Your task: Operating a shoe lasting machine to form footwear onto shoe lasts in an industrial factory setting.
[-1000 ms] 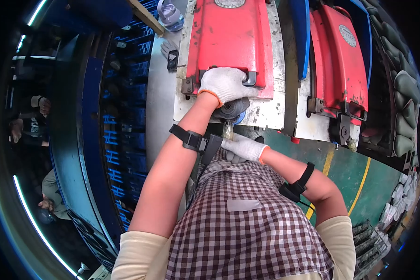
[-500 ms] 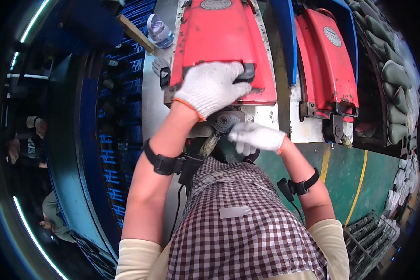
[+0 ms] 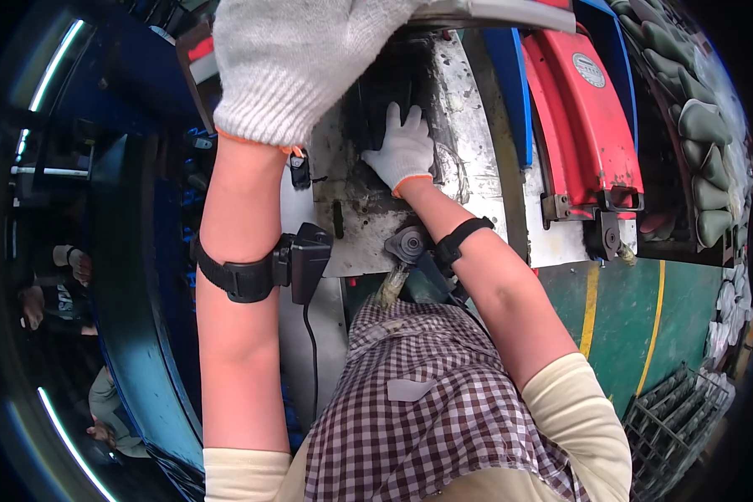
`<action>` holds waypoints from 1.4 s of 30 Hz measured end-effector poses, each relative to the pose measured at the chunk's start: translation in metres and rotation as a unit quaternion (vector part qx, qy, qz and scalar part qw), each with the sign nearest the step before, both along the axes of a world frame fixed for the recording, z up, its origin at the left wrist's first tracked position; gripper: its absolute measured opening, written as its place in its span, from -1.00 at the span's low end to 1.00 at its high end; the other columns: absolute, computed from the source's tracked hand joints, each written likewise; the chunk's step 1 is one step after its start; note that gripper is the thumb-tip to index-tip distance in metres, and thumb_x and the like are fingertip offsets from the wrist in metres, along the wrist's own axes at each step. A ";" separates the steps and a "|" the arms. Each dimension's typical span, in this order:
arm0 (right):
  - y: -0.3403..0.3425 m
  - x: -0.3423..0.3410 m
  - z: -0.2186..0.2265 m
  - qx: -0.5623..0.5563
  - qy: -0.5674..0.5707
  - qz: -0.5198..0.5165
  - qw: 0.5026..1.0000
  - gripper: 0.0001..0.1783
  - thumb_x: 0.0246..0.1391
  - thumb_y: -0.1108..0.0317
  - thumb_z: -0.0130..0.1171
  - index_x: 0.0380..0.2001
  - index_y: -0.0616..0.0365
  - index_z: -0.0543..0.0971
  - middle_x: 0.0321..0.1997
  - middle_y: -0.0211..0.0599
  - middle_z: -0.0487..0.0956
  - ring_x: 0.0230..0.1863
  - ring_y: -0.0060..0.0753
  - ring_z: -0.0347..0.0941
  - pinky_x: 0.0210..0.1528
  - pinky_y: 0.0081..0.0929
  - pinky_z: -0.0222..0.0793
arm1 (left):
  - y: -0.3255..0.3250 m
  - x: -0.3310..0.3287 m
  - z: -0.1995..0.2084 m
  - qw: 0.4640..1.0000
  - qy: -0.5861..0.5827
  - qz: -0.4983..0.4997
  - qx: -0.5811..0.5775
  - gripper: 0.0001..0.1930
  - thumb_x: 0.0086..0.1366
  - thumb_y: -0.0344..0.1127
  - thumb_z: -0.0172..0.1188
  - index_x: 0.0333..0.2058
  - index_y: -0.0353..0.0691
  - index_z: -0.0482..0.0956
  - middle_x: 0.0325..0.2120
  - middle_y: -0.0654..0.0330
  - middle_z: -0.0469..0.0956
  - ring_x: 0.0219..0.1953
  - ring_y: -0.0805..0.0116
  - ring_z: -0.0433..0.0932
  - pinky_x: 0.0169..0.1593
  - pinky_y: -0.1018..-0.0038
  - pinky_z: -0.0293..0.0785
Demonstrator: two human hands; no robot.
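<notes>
Since the earlier frame, the red cover [image 3: 514, 12] has swung up to the top edge of view, and the right hand [image 3: 406, 152] has moved from beside the round latch [image 3: 408, 243] onto the dark bed [image 3: 366, 117]. Left hand [image 3: 284, 67] against the raised cover; fingers partly out of view, closure cannot be told. Right hand: flat, fingers spread, nothing held. Latch at near edge of the pale metal plate [image 3: 473, 146]. Further right: second red cover [image 3: 581, 125], lowered; beyond it, grey-green pieces [image 3: 703, 121] in rows.
</notes>
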State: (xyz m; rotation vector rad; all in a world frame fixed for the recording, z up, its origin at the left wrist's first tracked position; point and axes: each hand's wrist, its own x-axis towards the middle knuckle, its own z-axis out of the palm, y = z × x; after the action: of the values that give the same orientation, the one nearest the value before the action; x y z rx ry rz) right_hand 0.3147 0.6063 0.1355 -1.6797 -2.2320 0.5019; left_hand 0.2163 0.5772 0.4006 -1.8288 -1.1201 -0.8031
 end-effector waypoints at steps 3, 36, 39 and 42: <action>0.010 0.010 0.001 -0.037 0.011 -0.007 0.999 0.14 -0.18 0.05 0.53 0.46 0.17 0.27 0.35 0.22 0.37 0.19 0.33 0.48 0.19 -0.11 0.52 | -0.009 -0.014 -0.003 0.998 -0.017 -0.037 -0.044 -0.44 0.31 -0.26 0.32 0.28 -0.22 0.50 0.25 -0.19 0.49 0.30 -0.22 0.45 0.41 0.08 0.31; -0.178 0.246 -0.052 -0.706 0.668 -0.117 0.204 -0.11 -0.04 0.29 0.26 0.41 0.36 0.34 0.39 0.20 0.47 0.33 0.11 0.49 0.50 -0.07 0.31 | -0.199 0.043 -0.153 0.654 -0.645 -0.112 -0.380 -0.52 0.19 -0.39 0.46 0.08 -0.38 0.62 0.01 0.11 0.66 0.00 0.39 0.64 0.14 0.46 0.57; -0.174 0.234 -0.044 -0.726 0.646 -0.095 0.215 -0.13 0.00 0.25 0.21 0.42 0.35 0.34 0.39 0.18 0.47 0.33 0.09 0.49 0.49 -0.08 0.32 | -0.208 0.034 -0.151 0.627 -0.681 -0.072 -0.372 -0.61 0.18 -0.49 0.32 0.02 -0.39 0.65 -0.08 0.13 0.70 -0.07 0.41 0.65 0.08 0.47 0.58; -0.168 0.214 -0.026 -0.733 0.628 -0.087 0.248 -0.13 0.02 0.22 0.19 0.42 0.33 0.34 0.39 0.15 0.48 0.33 0.06 0.50 0.48 -0.09 0.34 | -0.218 0.024 -0.156 0.651 -0.676 -0.025 -0.344 -0.51 0.25 -0.30 0.44 0.11 -0.38 0.58 -0.06 0.10 0.70 -0.03 0.37 0.66 0.11 0.42 0.58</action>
State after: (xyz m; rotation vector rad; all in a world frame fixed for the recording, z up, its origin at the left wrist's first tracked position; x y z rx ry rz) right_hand 0.5288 0.4387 0.1090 -0.6265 0.2371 2.8390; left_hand 0.2404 0.3595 0.2446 -1.6035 -2.5754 -2.1709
